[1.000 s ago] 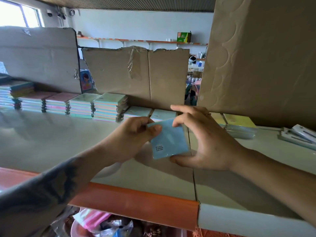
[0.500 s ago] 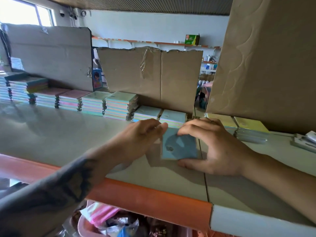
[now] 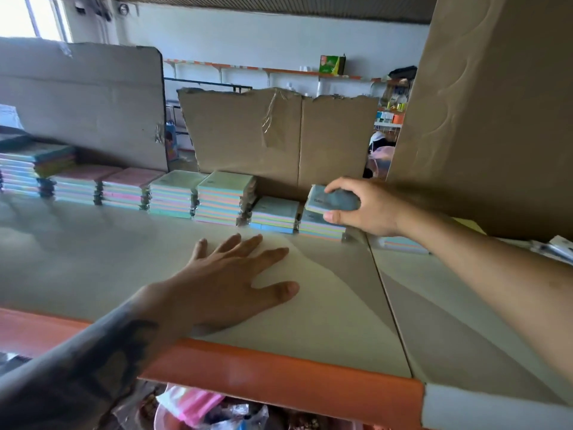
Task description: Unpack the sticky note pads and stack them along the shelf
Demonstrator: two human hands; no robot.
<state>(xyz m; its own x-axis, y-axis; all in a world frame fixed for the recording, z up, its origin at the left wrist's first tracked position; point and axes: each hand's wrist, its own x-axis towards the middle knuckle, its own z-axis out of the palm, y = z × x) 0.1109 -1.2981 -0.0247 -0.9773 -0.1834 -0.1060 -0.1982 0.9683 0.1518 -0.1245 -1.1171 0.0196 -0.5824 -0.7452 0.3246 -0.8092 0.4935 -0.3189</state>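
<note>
My right hand [image 3: 367,206] grips a blue sticky note pad [image 3: 331,201] by its edges, fingers on top and thumb at the front. The pad sits tilted on the low stack [image 3: 319,228] at the right end of the row. A row of pastel pad stacks [image 3: 173,193] runs leftward along the back of the pale shelf [image 3: 93,243]. Flat on the shelf surface near the front lies my left hand [image 3: 229,280], fingers spread and holding nothing.
Cardboard sheets [image 3: 279,135] stand behind the stacks, and a large cardboard box [image 3: 496,119] rises at the right. More pads [image 3: 403,243] lie under the box's edge. The shelf has an orange front lip [image 3: 279,367]. Bags of goods [image 3: 192,405] sit below.
Both hands held the blue pad near the shelf middle. Now my right hand alone has carried it back onto the right-end stack, and my left hand has let go and lies flat.
</note>
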